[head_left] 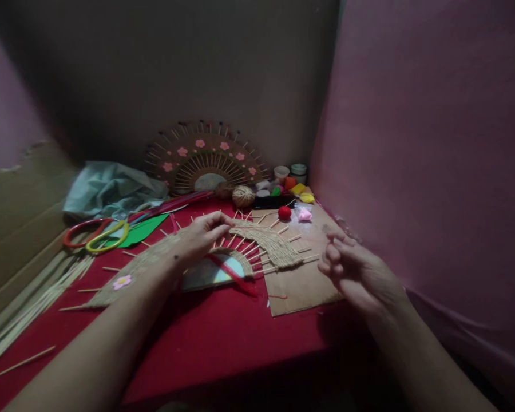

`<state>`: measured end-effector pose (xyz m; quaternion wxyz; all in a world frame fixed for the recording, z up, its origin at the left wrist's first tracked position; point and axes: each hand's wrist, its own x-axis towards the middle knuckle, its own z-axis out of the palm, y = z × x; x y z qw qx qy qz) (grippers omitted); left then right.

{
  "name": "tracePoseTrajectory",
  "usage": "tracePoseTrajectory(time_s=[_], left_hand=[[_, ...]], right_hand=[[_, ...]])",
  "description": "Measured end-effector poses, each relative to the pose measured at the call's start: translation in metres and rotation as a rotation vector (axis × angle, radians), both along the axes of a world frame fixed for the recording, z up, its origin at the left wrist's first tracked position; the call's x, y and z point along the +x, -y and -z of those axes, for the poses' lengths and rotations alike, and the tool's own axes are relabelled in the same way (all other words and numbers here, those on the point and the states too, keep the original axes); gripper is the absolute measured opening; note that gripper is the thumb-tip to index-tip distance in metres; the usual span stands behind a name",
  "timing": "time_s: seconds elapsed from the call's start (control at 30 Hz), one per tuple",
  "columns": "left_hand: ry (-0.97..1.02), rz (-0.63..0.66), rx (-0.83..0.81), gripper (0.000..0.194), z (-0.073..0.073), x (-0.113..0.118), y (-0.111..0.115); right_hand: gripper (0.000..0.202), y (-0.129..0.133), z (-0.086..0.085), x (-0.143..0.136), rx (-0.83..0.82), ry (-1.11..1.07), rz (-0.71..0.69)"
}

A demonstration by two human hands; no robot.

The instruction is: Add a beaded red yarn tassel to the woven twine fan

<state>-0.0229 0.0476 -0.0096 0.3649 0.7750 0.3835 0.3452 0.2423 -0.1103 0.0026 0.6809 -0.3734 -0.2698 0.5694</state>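
Observation:
A half-round fan of sticks and woven twine [278, 246] lies on the red cloth and partly on a cardboard sheet [300, 292]. One pink flower [122, 282] sits on its left part, and a mirror-like half disc [212, 272] is at its centre. My left hand [206, 232] is over the top of the woven band, thumb and fingers pinched together; what is between them is too small to tell. Over the cardboard's right side, my right hand [347, 266] is raised with curled fingers pressed together; anything in them is too small to make out.
A finished-looking flowered fan [203, 146] leans on the back wall. Before it are a twine ball [243, 196], a red ball [284, 213], a pink lump in plastic [304, 214] and small jars [298, 171]. Scissors [107, 236], a green sheet [143, 230] and loose sticks [47, 306] lie left.

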Motion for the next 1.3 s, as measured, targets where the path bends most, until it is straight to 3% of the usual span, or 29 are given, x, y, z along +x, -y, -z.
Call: tracePoseTrajectory(time_s=[0.1, 0.3, 0.47, 0.87, 1.1, 1.3], left_hand=[[0.070, 0.030, -0.120, 0.022, -0.001, 0.000, 0.001], [0.193, 0.111, -0.396, 0.017, -0.005, 0.005, 0.011], [0.267, 0.127, -0.516, 0.012, -0.009, 0.010, 0.018], [0.626, 0.156, -0.794, 0.012, -0.007, 0.039, 0.040], [0.738, 0.271, -0.913, 0.017, -0.002, 0.054, 0.057], [0.707, 0.321, -0.943, 0.012, 0.001, 0.054, 0.061]], right_hand=[[0.018, -0.012, -0.004, 0.003, 0.008, -0.104, 0.073], [0.007, -0.031, 0.001, 0.009, 0.170, 0.089, 0.111], [0.015, -0.039, -0.008, 0.001, 0.179, 0.132, 0.156], [0.038, -0.080, -0.033, -0.050, 0.158, -0.003, 0.012], [0.047, -0.109, -0.028, -0.082, 0.158, -0.183, -0.019], [0.045, -0.118, -0.017, -0.087, 0.132, -0.150, -0.003]])
